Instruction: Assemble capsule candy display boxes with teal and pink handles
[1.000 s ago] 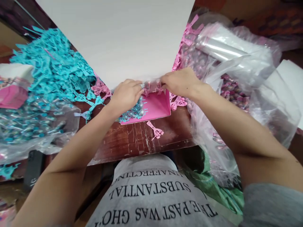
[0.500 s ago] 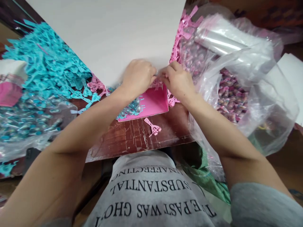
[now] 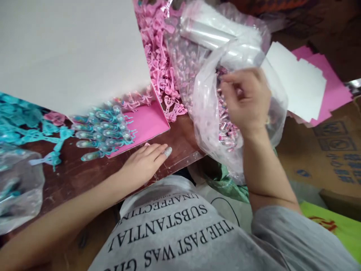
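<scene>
My left hand (image 3: 146, 162) lies flat at the front edge of the table, fingers stretched out, beside a pink-lined card box (image 3: 149, 122). A bit of pink plastic (image 3: 146, 144) peeks out at its fingers; the rest is hidden. In the box stand rows of clear capsules with blue legs (image 3: 104, 130), and pink-legged ones (image 3: 135, 99) line its back wall. My right hand (image 3: 246, 99) is over an open clear bag (image 3: 207, 109) of small pink-and-clear pieces (image 3: 227, 131). Its fingers are curled in a pinch; what they hold, if anything, I cannot make out.
The box's large white flap (image 3: 70, 52) rises behind it. Pink plastic clips (image 3: 160, 56) heap to its right, turquoise ones (image 3: 22, 120) to its left. Rolled clear bags (image 3: 214, 34) lie at the back. White and pink cards (image 3: 299, 82) rest on a carton (image 3: 324, 150) at right.
Both hands have left the box's back wall. My right hand has swung right to the bag; my left has come down to the table's front, over the loose pink clip. The view has turned right.
</scene>
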The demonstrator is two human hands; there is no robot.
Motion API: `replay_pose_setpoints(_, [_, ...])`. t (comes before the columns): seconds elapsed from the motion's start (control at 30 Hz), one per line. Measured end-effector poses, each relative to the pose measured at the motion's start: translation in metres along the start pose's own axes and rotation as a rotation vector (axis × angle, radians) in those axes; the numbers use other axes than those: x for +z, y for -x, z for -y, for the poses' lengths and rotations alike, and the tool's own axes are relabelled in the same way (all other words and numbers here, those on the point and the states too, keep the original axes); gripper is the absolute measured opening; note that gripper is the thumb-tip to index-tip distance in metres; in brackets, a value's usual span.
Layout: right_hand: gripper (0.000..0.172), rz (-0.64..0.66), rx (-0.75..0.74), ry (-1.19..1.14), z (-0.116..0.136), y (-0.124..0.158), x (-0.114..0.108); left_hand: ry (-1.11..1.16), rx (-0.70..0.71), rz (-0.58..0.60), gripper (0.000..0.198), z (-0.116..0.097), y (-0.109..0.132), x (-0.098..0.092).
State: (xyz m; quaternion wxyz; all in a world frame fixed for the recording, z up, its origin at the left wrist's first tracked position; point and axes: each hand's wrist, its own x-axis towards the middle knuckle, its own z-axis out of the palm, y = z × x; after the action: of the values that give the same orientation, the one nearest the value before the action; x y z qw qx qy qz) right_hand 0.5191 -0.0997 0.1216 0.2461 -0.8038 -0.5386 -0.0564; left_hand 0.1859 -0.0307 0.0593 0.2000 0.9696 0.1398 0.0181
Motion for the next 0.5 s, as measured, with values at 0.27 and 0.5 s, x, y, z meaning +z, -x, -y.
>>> replay_pose_setpoints(0.27, [0.035, 0.46, 0.464, 0.364, -0.094, 0.069, 0.023, 0.133, -0.234, -0.102, 0.023, 0.012, -0.005, 0.058])
replay_pose_setpoints(0.5, [0.034, 0.199, 0.242, 0.139, -0.09, 0.085, 0.03, 0.484, -0.414, -0.245, 0.007, 0.001, -0.009, 0.031])
